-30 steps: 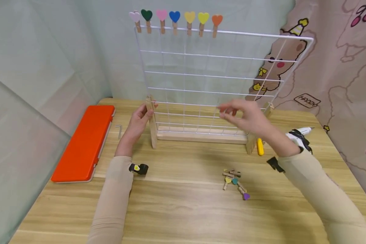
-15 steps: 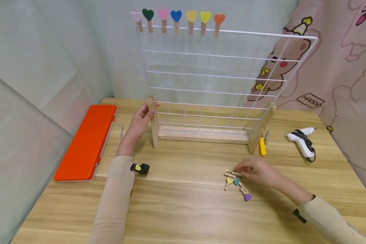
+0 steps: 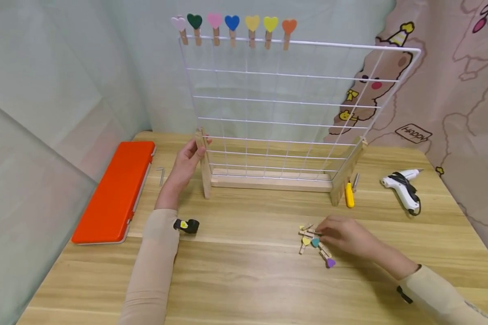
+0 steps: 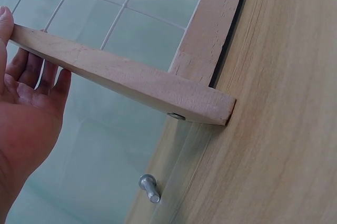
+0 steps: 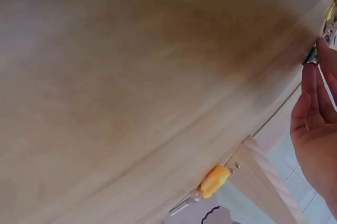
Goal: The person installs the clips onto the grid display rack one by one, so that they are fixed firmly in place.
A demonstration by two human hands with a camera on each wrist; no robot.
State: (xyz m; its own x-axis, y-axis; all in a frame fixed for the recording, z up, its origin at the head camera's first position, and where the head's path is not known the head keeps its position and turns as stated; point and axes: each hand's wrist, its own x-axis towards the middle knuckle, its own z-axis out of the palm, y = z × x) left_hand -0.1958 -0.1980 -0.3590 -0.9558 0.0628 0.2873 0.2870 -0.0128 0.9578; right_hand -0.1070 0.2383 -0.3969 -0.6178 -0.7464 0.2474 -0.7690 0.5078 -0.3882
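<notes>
My left hand [image 3: 185,160] grips the left wooden upright [image 3: 205,178] of a white wire grid rack [image 3: 286,124]. In the left wrist view, thumb and fingers of that hand [image 4: 29,124] lie on both sides of the upright [image 4: 126,77]. At a small pile of wooden clothespins on the table, my right hand [image 3: 347,235] pinches one clothespin [image 3: 315,232] by its end. Beside it lie pins with a yellow heart [image 3: 306,241], a teal heart [image 3: 315,243] and a purple heart [image 3: 330,262]. Several heart clothespins, one orange [image 3: 289,27], are clipped along the rack's top wire.
A red case [image 3: 114,194] lies at left, with a hex key [image 3: 161,176] beside it. Near the rack's right foot are a yellow-handled tool [image 3: 349,196] and a metal rod [image 3: 355,181]. A white glue gun [image 3: 402,187] with a black cord lies at right.
My right hand has come down from in front of the grid to the clothespin pile, and its fingers have closed at one pin. The left hand keeps its hold on the upright.
</notes>
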